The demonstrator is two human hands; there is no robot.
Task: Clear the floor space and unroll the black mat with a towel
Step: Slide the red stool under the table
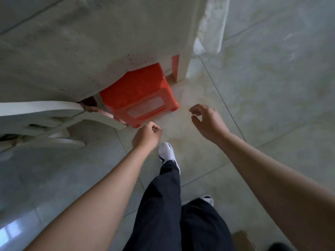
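Floor point(272, 87): being occupied by 1 red stool point(139, 95), half under table point(72, 42).
Left hand point(147, 135): curled, nothing being held.
Right hand point(206, 120): half-open, nothing being held.
Risk: stool possibly being snagged on chair point(54, 113) if pulled.

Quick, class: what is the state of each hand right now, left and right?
Left hand: closed, fingers curled, nothing seen in it.
Right hand: open, fingers loosely bent, empty.
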